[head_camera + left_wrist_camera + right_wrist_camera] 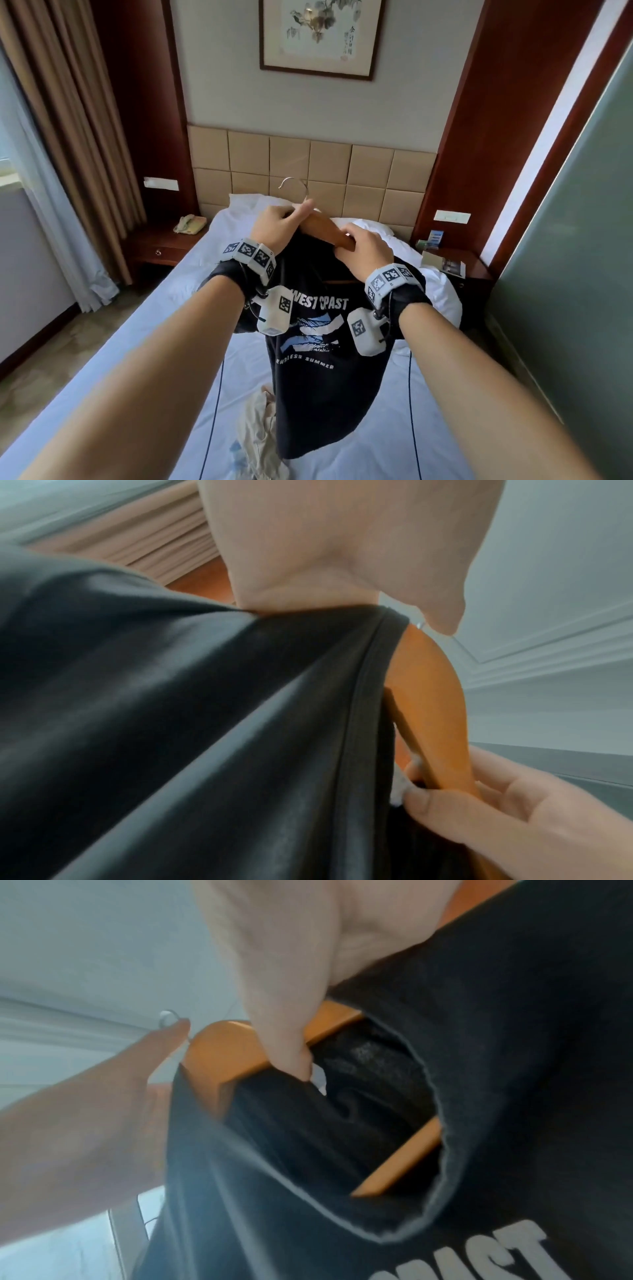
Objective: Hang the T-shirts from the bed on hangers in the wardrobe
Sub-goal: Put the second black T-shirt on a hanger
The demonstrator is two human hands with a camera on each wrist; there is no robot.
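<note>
T-shirt, black cotton, white print [318, 342]: over white bed [144, 342], half-threaded on my wooden metal-hooked hanger [325, 228]. Left hand [279, 222] grips its top; right hand [368, 251] apparently pinches collar. Next: seat right shoulder.

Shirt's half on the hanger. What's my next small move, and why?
Probably pull the collar over the bare hanger arm with the right hand. The wooden hanger shows uncovered there, while the left hand holds its top near the hook and the dark T-shirt already drapes the left side.
</note>
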